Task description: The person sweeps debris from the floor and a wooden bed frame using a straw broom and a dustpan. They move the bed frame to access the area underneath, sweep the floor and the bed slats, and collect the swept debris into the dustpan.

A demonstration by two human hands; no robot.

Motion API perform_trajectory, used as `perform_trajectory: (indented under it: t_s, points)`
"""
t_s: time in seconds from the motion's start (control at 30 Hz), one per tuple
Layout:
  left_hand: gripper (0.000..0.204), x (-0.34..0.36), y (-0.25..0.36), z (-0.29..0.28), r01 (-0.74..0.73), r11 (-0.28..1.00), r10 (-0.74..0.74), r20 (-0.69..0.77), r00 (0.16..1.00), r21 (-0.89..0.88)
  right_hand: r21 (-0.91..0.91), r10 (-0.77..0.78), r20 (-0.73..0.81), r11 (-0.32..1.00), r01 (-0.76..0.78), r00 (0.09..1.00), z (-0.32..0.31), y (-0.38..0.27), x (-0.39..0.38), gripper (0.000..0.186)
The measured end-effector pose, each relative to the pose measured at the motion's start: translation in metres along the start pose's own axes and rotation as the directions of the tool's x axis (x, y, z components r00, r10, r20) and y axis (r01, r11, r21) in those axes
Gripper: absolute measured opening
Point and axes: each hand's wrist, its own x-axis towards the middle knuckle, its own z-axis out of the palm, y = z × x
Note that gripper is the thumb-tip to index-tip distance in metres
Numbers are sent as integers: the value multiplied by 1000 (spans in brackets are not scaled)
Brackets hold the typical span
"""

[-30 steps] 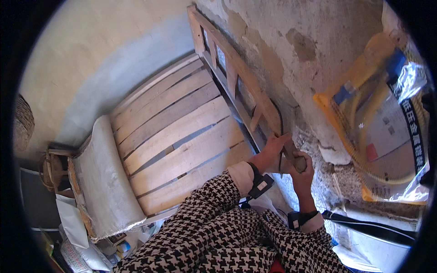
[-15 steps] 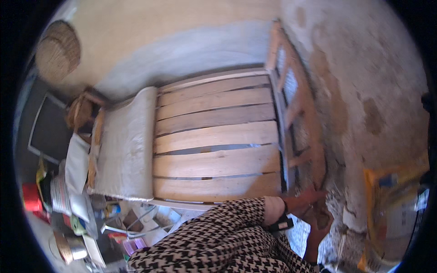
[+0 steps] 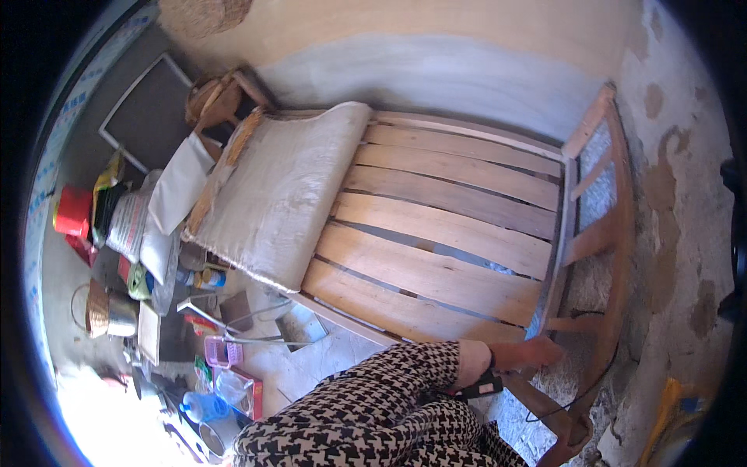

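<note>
My left hand (image 3: 535, 354) reaches to the lower end of the bed's wooden end frame (image 3: 607, 280), its fingers curled; whether it holds anything is unclear. Below it, my right hand (image 3: 566, 445), low at the lower right, is closed on a wooden piece (image 3: 548, 409). A thin dark cable loops beside this piece. The bed's slatted base (image 3: 440, 226) lies ahead of my hands, with a pale rolled-back mat (image 3: 284, 194) over its left part.
Along the left stand bags (image 3: 132, 226), a red container (image 3: 71, 212), a metal bucket (image 3: 122, 315), a pink basket (image 3: 222, 352), a blue bottle (image 3: 205, 407) and other clutter. A woven basket (image 3: 202, 14) is at the top. A rough wall (image 3: 677, 233) borders the right.
The view has swung left, showing more of the bed and clutter, while the yellow package slid toward the lower right edge. My hands appear lower in view, still at the wooden end frame.
</note>
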Motion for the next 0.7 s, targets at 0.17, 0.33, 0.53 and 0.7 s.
perform_trajectory:
  t_s: [0.17, 0.33, 0.53, 0.7]
  points:
    - [33, -144, -27, -31, -22, 299, -714, -239, 658, -954, -17, -76, 13, 997, 76, 997, 8, -9, -1, 34]
    - [35, -320, 28, -47, -74, 511, -790, -501, 352, -857, -13, -155, 31, 988, 155, 987, 14, -16, -13, 33]
    - [33, -462, 133, 25, -447, 404, -881, -471, 45, -798, 20, -232, 62, 973, 231, 971, 27, -24, -35, 31]
    - [30, -520, 183, 68, -478, 350, -934, -336, -118, -806, 32, -294, 115, 956, 292, 949, 45, -43, -59, 30]
